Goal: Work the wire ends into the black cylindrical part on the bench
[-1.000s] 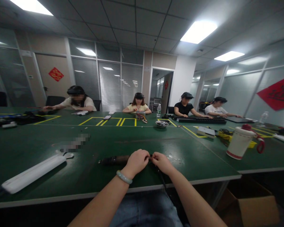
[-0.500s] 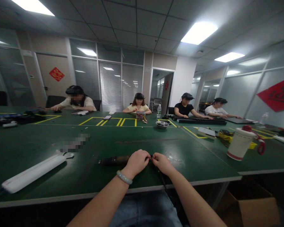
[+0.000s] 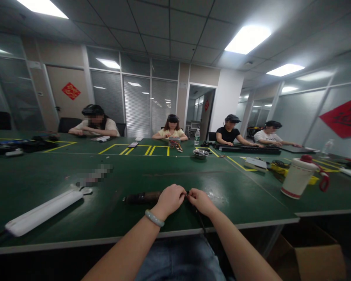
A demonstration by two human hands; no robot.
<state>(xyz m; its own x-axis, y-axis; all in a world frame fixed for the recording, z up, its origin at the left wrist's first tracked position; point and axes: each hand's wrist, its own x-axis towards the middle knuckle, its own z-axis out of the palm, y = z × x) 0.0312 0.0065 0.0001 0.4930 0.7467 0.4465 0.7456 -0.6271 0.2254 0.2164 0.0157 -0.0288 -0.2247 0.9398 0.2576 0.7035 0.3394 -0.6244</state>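
Observation:
A dark electric screwdriver (image 3: 142, 198) lies across the green table, its narrow tip pointing left. My left hand (image 3: 171, 199) is closed over its rear end, with thumb and fingertips pinched together at the right. Close against those fingertips, my right hand (image 3: 199, 201) is closed in a pinch on a black cable (image 3: 201, 222). That cable runs from under my right hand down over the table's front edge. A small black piece (image 3: 187, 193) shows between the two hands; the fingers hide most of it, and I cannot tell whether it is joined to the screwdriver.
A long white object (image 3: 43, 214) lies at the left. To the right stand a white jug with a red lid (image 3: 298, 177) and a yellow tray (image 3: 312, 180). A metal bowl (image 3: 201, 155) and a water bottle (image 3: 197, 137) are farther back. Several people sit across the table.
My hands keep almost the same pose at the screwdriver's end. The person at far left has drawn an outstretched arm in. The view has shifted slightly.

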